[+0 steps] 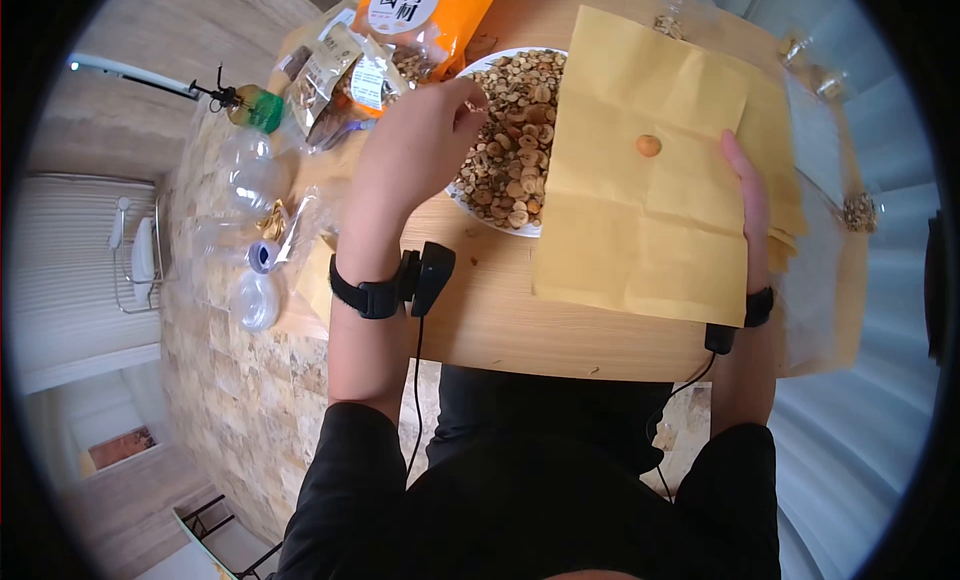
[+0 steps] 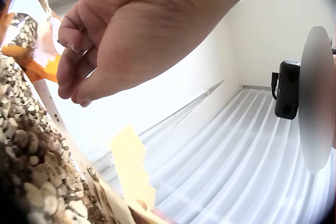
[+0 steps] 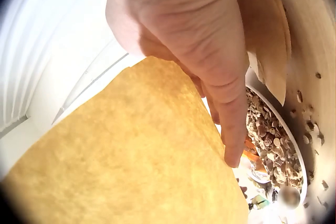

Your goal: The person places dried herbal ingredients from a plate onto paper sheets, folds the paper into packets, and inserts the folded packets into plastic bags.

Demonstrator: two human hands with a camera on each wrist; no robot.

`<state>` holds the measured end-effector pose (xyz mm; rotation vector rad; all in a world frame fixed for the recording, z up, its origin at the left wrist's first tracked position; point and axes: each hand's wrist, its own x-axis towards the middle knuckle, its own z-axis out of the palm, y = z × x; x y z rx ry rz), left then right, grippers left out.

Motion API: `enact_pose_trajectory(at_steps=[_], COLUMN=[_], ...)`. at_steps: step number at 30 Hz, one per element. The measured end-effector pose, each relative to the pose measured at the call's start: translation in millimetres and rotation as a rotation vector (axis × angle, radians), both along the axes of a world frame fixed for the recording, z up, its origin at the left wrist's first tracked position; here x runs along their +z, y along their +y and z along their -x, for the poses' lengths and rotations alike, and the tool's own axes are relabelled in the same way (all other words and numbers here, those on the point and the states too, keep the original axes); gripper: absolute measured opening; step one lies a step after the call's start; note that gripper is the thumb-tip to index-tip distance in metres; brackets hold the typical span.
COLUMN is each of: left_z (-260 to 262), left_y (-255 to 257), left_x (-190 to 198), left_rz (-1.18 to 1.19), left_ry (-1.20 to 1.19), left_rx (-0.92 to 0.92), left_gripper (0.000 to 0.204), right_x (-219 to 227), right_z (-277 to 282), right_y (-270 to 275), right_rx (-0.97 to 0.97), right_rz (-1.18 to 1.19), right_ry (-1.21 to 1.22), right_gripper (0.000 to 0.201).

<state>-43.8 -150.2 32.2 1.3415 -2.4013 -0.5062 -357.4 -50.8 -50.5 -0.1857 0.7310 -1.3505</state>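
Note:
My right hand (image 1: 752,195) holds a creased sheet of yellow-brown paper (image 1: 610,220) at its right side, thumb on top and the other fingers behind. One round, orange-tan dried slice (image 1: 648,146) lies near the sheet's middle. The sheet overlaps the right part of a white-rimmed plate (image 1: 497,225) heaped with mixed dried herb pieces (image 1: 520,130). Over the plate's left side is my left hand (image 1: 420,130), fingers curled in and thumb tip (image 2: 84,102) close to the fingertips. Whether a small piece sits between them I cannot tell.
An orange printed bag (image 1: 450,15) and clear packets of herbs (image 1: 335,75) stand behind the plate. Clear plastic containers (image 1: 255,185) and a green spray bottle (image 1: 262,108) are at left. More yellow sheets (image 1: 785,185) and a small herb jar (image 1: 860,212) lie at right.

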Motion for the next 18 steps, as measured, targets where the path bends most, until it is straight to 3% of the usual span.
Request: enact_pose_trajectory(at_steps=[4,6,11,18], left_z=[-10.3,-10.3,-2.9,-3.3], left_y=[-0.9,-3.2,-11.0,-13.7], left_x=[-24.6,-43.0,-58.9,-61.4], left_rz=[-0.099,-0.07,-0.105,-0.138], left_ry=[-0.051,0.013,0.057,0.013], left_rx=[-0.085,-0.237,-0.179,-0.128], left_gripper=[0.025,0.027,0.028,0.023], right_x=[0.0,-0.2,15.9,32.7], right_z=[4.5,5.8,-3.5,-20.0], right_y=[-1.4,-2.2,1.3,5.4], right_rx=[-0.016,-0.031,-0.077,-0.104], right_rz=[-0.007,-0.013,-0.04,-0.046], right_ry=[0.032,0.054,0.057,0.125], right_gripper=[0.046,0.046,0.038,0.043])
